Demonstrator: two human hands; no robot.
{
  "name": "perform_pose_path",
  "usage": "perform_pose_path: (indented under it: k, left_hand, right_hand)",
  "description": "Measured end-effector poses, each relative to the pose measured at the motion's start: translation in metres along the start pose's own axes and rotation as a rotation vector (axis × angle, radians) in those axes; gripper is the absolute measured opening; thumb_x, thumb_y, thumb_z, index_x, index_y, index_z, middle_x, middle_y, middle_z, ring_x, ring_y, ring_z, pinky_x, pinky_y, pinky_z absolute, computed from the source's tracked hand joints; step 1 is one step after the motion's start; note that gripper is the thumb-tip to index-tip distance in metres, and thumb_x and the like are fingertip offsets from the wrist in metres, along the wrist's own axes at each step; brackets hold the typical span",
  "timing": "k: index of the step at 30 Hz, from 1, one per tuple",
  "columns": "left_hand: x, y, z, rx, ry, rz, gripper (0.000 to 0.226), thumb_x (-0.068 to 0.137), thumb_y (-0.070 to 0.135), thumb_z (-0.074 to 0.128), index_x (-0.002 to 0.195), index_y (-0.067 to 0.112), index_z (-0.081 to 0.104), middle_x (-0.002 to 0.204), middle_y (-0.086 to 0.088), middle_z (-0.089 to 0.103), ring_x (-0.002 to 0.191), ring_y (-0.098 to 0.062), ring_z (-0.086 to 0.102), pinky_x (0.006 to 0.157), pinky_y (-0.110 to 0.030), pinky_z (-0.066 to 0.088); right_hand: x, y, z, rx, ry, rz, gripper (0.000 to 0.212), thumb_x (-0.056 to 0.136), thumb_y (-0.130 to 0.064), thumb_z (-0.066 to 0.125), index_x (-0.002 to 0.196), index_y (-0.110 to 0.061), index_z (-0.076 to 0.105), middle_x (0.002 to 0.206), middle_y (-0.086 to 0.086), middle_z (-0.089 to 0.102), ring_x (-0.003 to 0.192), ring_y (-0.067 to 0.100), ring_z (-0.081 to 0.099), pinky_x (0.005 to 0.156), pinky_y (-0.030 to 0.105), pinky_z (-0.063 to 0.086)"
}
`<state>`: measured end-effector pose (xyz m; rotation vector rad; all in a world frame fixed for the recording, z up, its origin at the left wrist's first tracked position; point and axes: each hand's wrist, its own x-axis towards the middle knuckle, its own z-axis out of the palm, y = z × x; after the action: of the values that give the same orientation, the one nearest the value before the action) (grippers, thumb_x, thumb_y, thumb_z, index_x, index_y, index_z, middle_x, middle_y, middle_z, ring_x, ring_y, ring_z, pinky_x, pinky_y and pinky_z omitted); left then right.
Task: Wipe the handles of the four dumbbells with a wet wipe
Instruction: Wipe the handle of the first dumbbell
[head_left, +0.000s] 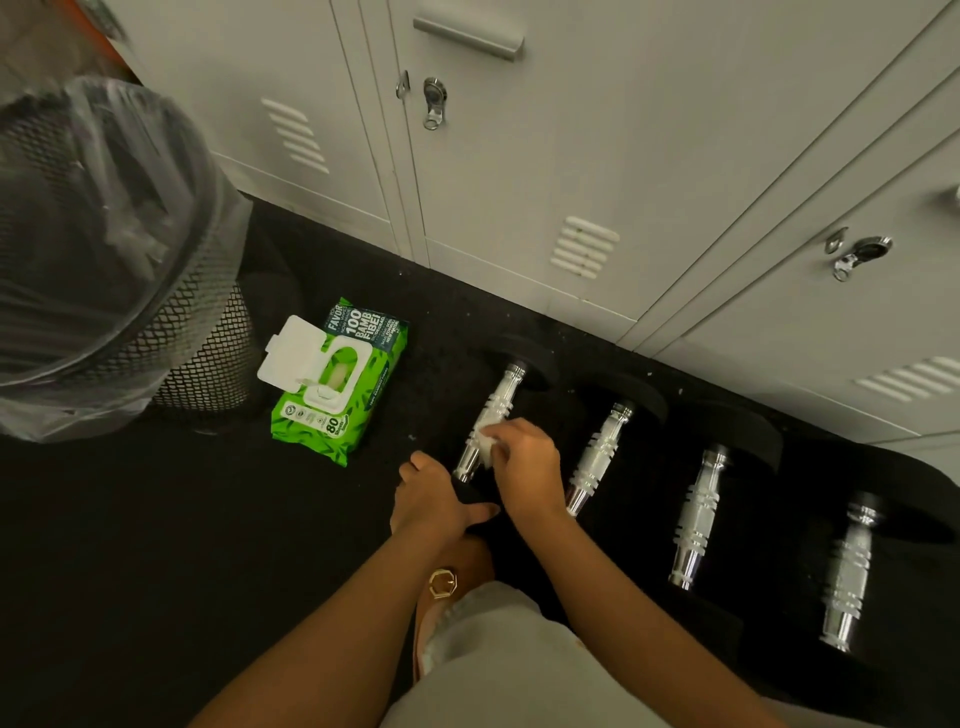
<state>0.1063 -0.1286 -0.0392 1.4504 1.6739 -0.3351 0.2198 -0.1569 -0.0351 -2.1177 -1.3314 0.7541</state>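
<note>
Several black dumbbells with chrome handles lie side by side on the dark floor before the lockers. On the leftmost dumbbell's handle (496, 402), my right hand (527, 467) pinches a white wet wipe (485, 444) against the chrome. My left hand (434, 499) grips that dumbbell's near black head. The second handle (600, 457), third handle (696, 519) and fourth handle (847, 571) lie untouched to the right. The green wet wipe pack (340, 384) sits left of the dumbbells with its white lid flipped open.
A black mesh bin (119, 270) lined with a clear bag stands at the left. Grey metal lockers (571, 156) run along the back, close behind the dumbbell heads. My knee in light fabric (493, 665) is below my arms.
</note>
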Motion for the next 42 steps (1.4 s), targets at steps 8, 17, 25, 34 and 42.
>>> perform_pose_path:
  k: [8, 17, 25, 34, 42]
  left_hand:
    - [0.001, 0.000, -0.001, 0.000, 0.012, 0.011, 0.110, 0.055, 0.047, 0.088, 0.134, 0.004, 0.024, 0.141, -0.016, 0.032, 0.129, -0.032, 0.040, 0.102, -0.045, 0.044]
    - [-0.001, 0.001, -0.002, -0.009, 0.005, 0.010, 0.109, 0.057, 0.046, 0.087, 0.135, 0.005, 0.024, 0.141, -0.015, 0.032, 0.129, -0.031, 0.040, 0.100, -0.044, 0.045]
    - [-0.003, 0.002, -0.003, -0.008, 0.005, 0.008, 0.108, 0.057, 0.046, 0.088, 0.135, 0.005, 0.025, 0.140, -0.016, 0.033, 0.130, -0.032, 0.039, 0.102, -0.043, 0.043]
    - [-0.002, 0.002, -0.004, 0.009, 0.003, 0.013, 0.108, 0.057, 0.047, 0.087, 0.134, 0.005, 0.025, 0.140, -0.016, 0.034, 0.130, -0.032, 0.040, 0.103, -0.042, 0.043]
    - [-0.002, 0.002, -0.004, 0.001, 0.007, 0.011, 0.114, 0.056, 0.047, 0.087, 0.138, 0.003, 0.021, 0.143, -0.017, 0.031, 0.132, -0.032, 0.037, 0.105, -0.044, 0.042]
  right_hand:
    - [0.018, -0.001, -0.006, 0.054, 0.069, 0.112, 0.026, 0.086, 0.000, 0.055, 0.106, -0.007, 0.070, 0.107, 0.009, 0.066, 0.095, 0.020, 0.063, 0.081, 0.021, 0.050]
    - [0.013, -0.002, 0.000, 0.105, 0.082, 0.217, 0.026, 0.087, 0.000, 0.056, 0.107, -0.010, 0.069, 0.107, 0.007, 0.064, 0.094, 0.016, 0.062, 0.072, 0.009, 0.042]
    - [0.016, 0.000, 0.001, 0.111, 0.114, 0.228, 0.026, 0.088, -0.002, 0.058, 0.111, -0.010, 0.068, 0.110, 0.006, 0.064, 0.098, 0.014, 0.061, 0.075, 0.009, 0.041]
    - [0.036, 0.000, -0.009, 0.059, 0.114, 0.218, 0.026, 0.090, -0.004, 0.055, 0.112, -0.010, 0.067, 0.113, 0.010, 0.064, 0.097, 0.021, 0.064, 0.082, 0.024, 0.051]
    - [0.034, 0.003, -0.011, 0.042, 0.128, 0.165, 0.025, 0.088, -0.001, 0.054, 0.108, -0.005, 0.069, 0.107, 0.012, 0.065, 0.090, 0.022, 0.064, 0.080, 0.025, 0.051]
